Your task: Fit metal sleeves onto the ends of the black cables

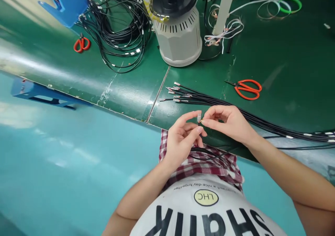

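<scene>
While our left fingers (192,116) pinch a small pale connector (199,117) above the tabletop (293,79)'s near edge, our right fingers (209,122) seem closed on its thin yellow wire (201,121). Probably light, rigid, delicate: grip its housing. Farther lie black cables (206,98), then red-handled scissors (238,85), right.
</scene>
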`<state>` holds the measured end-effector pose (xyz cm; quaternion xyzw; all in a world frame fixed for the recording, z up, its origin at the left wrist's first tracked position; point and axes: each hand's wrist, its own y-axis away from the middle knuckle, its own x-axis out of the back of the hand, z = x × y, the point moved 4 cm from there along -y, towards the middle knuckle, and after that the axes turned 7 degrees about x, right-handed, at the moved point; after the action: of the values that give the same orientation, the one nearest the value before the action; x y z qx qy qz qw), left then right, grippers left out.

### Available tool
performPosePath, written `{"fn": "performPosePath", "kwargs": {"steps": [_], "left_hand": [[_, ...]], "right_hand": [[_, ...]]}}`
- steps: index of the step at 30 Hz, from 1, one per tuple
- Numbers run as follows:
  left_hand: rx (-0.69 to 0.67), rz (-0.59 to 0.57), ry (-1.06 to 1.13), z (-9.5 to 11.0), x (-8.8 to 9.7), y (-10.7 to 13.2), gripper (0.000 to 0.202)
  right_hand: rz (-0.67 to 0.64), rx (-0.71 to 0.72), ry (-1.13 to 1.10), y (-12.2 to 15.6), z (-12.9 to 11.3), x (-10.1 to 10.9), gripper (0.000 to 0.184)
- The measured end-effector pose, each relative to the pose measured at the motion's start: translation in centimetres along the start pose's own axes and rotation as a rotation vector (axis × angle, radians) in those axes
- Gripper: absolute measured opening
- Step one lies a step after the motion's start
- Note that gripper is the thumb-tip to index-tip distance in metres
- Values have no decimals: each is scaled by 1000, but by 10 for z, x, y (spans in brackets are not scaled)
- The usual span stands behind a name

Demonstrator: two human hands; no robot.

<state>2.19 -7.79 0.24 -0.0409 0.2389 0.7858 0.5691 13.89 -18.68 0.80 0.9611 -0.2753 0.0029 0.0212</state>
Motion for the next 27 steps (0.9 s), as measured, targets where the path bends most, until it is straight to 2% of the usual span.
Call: {"fn": "performPosePath", "kwargs": {"steps": [9, 17, 27], "left_hand": [[3, 5, -22, -1, -1, 0, 42], [0, 5, -21, -2, -2, 0, 45], [13, 13, -37, -4, -3, -1, 43]], "right_hand": [[-5, -36, -45, 0, 0, 2, 19], [-51, 34, -33, 1, 1, 3, 8], [-42, 59, 12, 1, 0, 3, 13]]}}
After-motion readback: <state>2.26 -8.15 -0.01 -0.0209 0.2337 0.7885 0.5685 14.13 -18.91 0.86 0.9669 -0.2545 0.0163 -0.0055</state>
